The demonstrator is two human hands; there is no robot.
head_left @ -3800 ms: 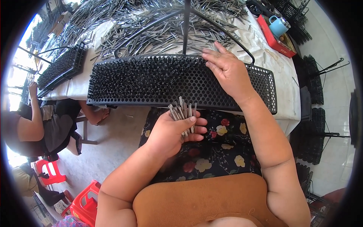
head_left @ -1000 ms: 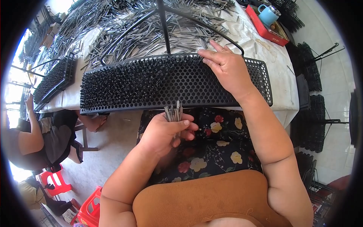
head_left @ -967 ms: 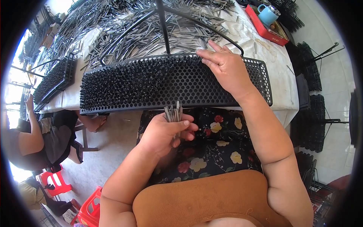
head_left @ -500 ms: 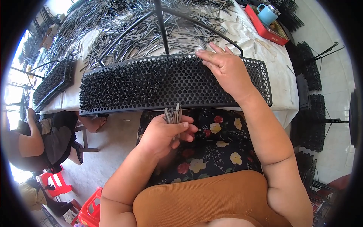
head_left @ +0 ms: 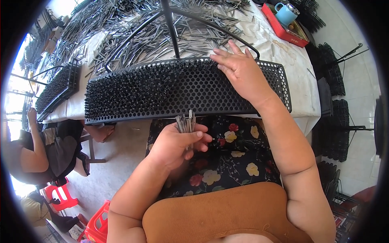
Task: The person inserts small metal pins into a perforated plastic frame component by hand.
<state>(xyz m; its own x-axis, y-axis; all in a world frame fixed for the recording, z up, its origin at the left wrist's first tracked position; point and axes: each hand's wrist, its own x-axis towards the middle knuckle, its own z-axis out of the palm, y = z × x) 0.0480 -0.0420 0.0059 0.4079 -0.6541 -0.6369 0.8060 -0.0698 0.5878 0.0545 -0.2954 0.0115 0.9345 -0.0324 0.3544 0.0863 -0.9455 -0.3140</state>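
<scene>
A curved black perforated panel point(head_left: 214, 91) lies across the near edge of the table. Short black split-ended pieces point(head_left: 129, 91) stand densely in its left part and along some of its far edge; bare holes show over much of the right part. Below the near edge, my left hand point(head_left: 176, 141) is closed around a bundle of thin grey metal strips point(head_left: 185, 123), their ends pointing up. My right hand point(head_left: 243, 75) reaches over the panel's right part, fingers spread, the fingertips near the far row of holes. No piece shows in it, though its palm side is hidden.
Loose strips point(head_left: 150, 44) are heaped over the white-covered table point(head_left: 298, 87). A black metal stand point(head_left: 172, 32) rises behind the panel. A red tray point(head_left: 283, 34) with a blue mug point(head_left: 287, 15) sits far right. At left are another panel point(head_left: 58, 89) and a seated person point(head_left: 44, 150).
The fingers of my right hand have spread a little further apart over the far edge. My left hand keeps its bundle in place. The person at left has raised a forearm.
</scene>
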